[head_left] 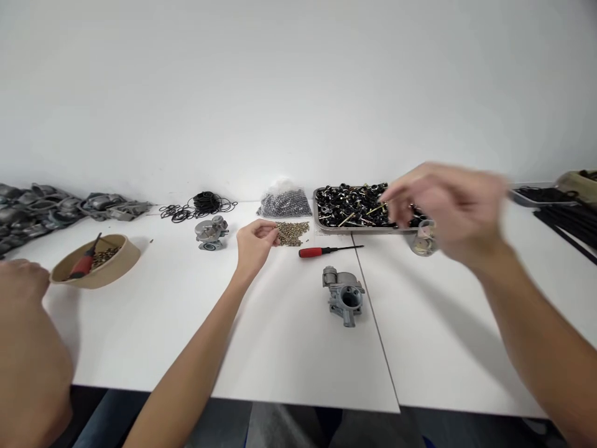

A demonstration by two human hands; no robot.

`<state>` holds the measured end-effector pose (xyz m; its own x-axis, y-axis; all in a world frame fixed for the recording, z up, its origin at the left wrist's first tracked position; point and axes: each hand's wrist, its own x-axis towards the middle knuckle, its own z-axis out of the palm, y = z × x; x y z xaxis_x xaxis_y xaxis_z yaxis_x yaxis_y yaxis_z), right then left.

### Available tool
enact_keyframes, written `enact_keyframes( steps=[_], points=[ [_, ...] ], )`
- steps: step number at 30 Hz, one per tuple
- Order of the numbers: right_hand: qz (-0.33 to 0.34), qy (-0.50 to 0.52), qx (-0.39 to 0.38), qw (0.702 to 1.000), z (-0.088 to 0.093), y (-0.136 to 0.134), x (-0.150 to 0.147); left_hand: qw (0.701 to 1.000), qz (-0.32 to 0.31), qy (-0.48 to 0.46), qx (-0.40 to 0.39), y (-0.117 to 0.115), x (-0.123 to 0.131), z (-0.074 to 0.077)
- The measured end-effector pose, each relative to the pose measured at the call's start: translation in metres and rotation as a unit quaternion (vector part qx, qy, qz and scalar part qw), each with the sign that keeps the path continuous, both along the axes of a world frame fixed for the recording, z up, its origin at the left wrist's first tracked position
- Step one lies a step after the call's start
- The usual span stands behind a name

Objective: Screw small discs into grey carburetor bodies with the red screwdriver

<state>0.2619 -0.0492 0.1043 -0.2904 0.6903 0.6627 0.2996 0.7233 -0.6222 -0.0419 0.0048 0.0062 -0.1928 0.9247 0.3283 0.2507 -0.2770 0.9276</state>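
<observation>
My left hand [257,244] reaches to the edge of a pile of small brass-coloured pieces [293,231], thumb and fingers pinched together. Whatever is between those fingertips is too small to make out. My right hand [450,208], smeared by motion, is raised in front of a metal tray [364,231] heaped with small black parts [345,202]. Its fingers bend downward, but the blur hides whether they hold anything. Between my arms a grey metal carburetor body [345,295] rests on the white table. A red-handled screwdriver [321,251] lies behind it, close to the pile.
Another person's hand [23,311] is at far left, beside a tan bowl [116,264] with brass pieces and a screwdriver. A second carburetor body [211,233], black rubber rings [205,203], a bag of small dark parts [284,202], grey castings [41,208] and a clear cup [423,239] stand around.
</observation>
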Motion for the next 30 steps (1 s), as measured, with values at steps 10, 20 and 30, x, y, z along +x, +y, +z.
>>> enact_keyframes(
  steps=[10,20,30],
  points=[
    [0.133,0.056,-0.39,0.909,-0.13,0.016,-0.037,0.966,-0.138,-0.167,-0.142,-0.019,0.029,0.002],
    [0.173,0.074,-0.427,0.884,-0.131,0.005,-0.047,0.94,-0.203,-0.176,-0.208,-0.025,0.036,-0.001],
    [0.001,0.18,-0.344,0.921,-0.136,0.001,-0.047,0.928,-0.238,-0.18,-0.223,-0.029,0.04,-0.001]
  ],
)
